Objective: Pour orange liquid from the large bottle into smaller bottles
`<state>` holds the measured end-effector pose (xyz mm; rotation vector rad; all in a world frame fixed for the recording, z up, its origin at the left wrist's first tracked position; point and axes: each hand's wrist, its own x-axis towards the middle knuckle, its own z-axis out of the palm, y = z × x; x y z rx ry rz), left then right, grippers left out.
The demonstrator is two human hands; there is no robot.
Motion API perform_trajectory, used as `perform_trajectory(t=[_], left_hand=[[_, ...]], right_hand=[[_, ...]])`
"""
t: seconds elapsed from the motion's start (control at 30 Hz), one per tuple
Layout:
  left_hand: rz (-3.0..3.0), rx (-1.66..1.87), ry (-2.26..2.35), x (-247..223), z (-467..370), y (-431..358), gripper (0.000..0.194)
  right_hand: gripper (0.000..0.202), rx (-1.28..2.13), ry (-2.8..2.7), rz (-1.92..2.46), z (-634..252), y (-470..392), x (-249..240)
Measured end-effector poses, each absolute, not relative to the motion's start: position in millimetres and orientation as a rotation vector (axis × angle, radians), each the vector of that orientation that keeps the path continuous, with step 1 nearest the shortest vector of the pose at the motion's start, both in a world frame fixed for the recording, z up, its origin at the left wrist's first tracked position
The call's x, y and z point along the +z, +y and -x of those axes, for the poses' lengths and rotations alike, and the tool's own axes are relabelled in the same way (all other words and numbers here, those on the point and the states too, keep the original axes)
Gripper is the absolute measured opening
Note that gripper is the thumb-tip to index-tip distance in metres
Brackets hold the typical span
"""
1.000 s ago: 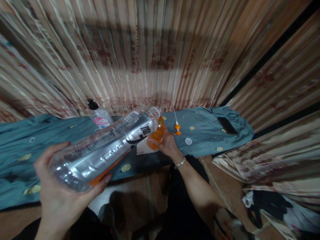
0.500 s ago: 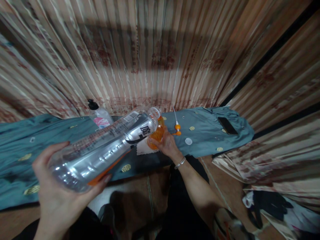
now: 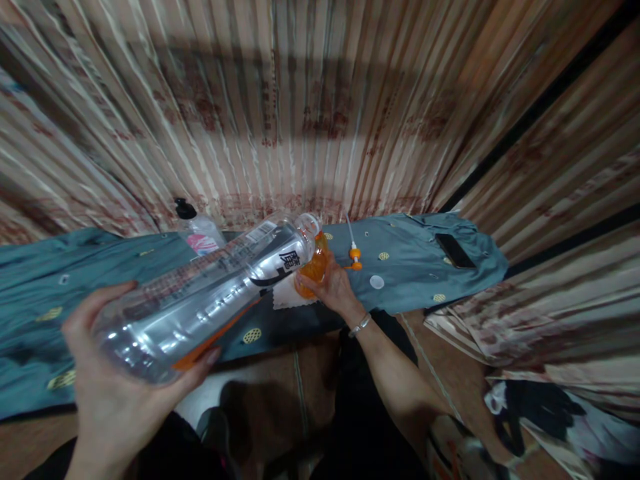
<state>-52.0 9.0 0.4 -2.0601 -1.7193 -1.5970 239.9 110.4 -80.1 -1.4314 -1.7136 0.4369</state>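
Observation:
My left hand is wrapped round the base of a large clear plastic bottle with a silver label. The bottle is tilted, its uncapped mouth at the upper right, over the top of a small orange bottle. Fingers of my right hand are closed round that orange bottle, which stands on a white cloth. Whether liquid is flowing between the two cannot be made out. An orange pump head with a white tube lies just right of the orange bottle, near a round white cap.
A clear pump bottle with a black top stands behind the large bottle. A black phone lies at the right on the green cloth-covered table. Striped curtains hang close behind and at the right.
The large bottle and my left hand have shifted very slightly to the left. My right hand and the orange bottle have stayed in place.

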Motion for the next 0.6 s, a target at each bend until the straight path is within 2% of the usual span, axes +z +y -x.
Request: perform_trajectory(t=[0.6], left_hand=[[2.052,-1.572,-1.737,2.9,49.7,9.6,0.116]], right_hand=[[0.064,0.432,-1.733,1.436,-240.8,109.8,-79.7]])
